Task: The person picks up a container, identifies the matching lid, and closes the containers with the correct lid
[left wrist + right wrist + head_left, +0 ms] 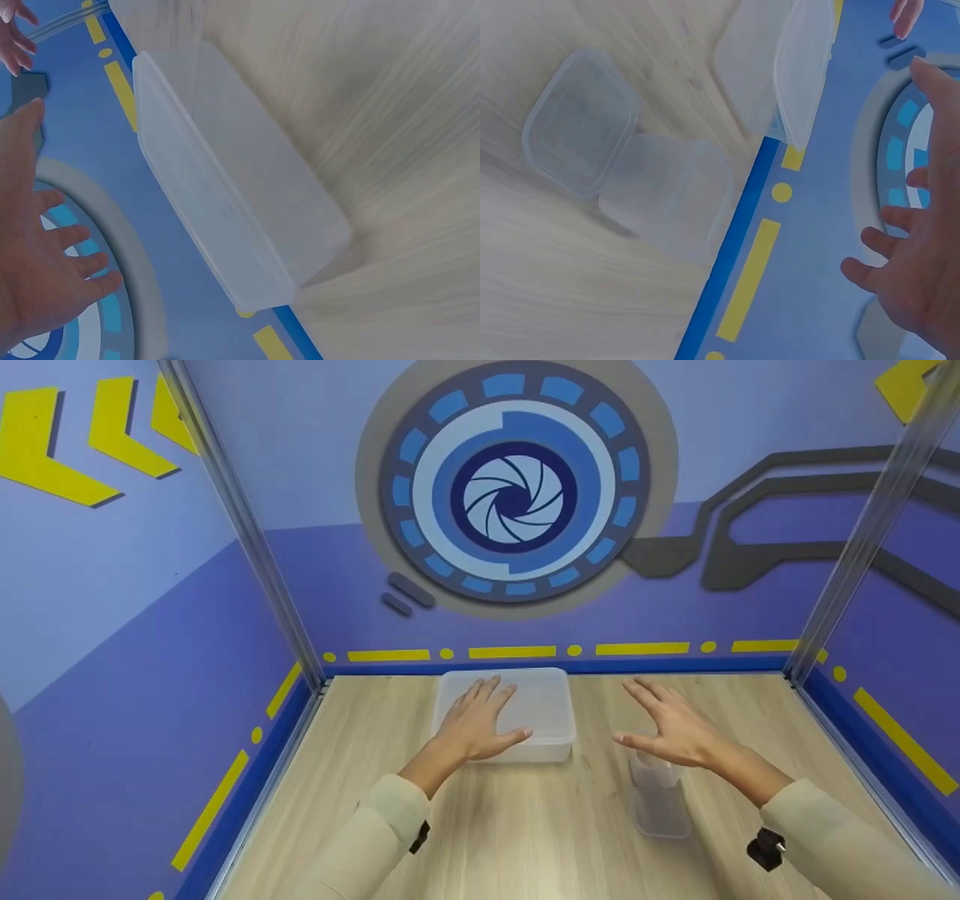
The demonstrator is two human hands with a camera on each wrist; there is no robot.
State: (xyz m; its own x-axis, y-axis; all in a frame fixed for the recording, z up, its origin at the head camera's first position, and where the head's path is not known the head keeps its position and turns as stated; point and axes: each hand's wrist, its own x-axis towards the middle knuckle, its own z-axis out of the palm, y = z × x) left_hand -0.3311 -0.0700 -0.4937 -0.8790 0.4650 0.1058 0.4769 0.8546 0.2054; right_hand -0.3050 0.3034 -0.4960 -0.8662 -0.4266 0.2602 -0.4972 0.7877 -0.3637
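A large clear plastic food container (546,705) with a frosted lid stands at the back of the wooden table; its side shows in the left wrist view (255,172). Over its left part my left hand (476,729) hovers with spread fingers, apart from it in the left wrist view. To the right, my right hand (675,731) is held in the air, fingers stretched and thumb out, holding nothing. Beneath it is a small clear container (667,195), partly hidden in the head view. A small clear lid (664,814) lies in front of that container, touching or nearly touching it.
The wooden table (517,840) is bounded by a blue printed back wall (315,585) and side walls. Metal posts (255,540) stand at both back corners. The large container sits close against the back wall.
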